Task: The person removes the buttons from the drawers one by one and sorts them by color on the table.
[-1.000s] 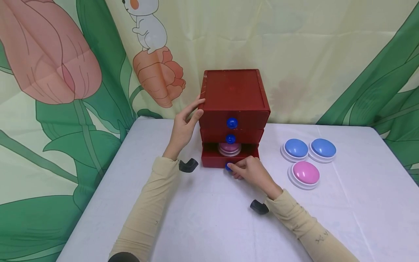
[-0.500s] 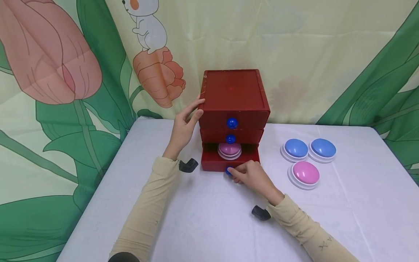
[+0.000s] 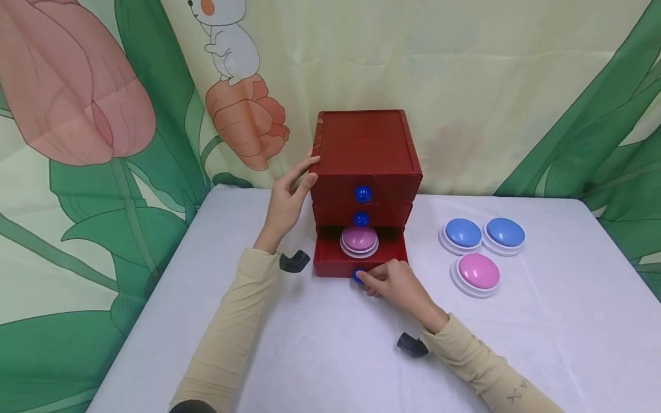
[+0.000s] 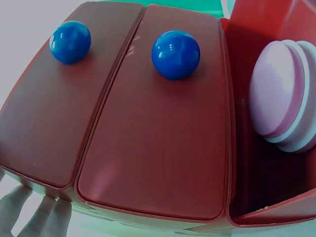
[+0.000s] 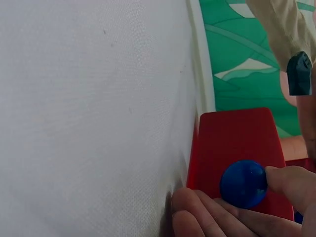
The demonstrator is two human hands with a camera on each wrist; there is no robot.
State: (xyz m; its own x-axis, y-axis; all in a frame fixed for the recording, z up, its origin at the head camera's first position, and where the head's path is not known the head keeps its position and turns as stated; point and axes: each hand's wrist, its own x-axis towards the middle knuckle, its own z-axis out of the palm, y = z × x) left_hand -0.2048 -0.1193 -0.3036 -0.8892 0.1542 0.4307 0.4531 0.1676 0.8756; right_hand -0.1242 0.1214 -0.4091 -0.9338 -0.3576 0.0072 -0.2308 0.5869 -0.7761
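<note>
A dark red three-drawer cabinet (image 3: 366,143) stands at the back of the table, its bottom drawer (image 3: 330,268) pulled out. Inside that drawer sits a pink push button light with a white base (image 3: 359,238), also seen in the left wrist view. My right hand (image 3: 400,287) pinches the bottom drawer's blue knob (image 5: 243,183) between thumb and fingers. With fingers extended, my left hand (image 3: 286,203) rests against the cabinet's left side near the top edge. The upper two drawers, each with a round blue knob (image 4: 176,55), are closed.
To the right of the cabinet, two blue domed buttons (image 3: 463,233) sit side by side, with a pink domed button (image 3: 478,271) in front of them. A printed cloth backdrop (image 3: 465,115) hangs right behind the white table (image 3: 310,344).
My right hand has drawn the bottom drawer farther out toward me, so more of the pink button inside shows. The left hand keeps its place on the cabinet.
</note>
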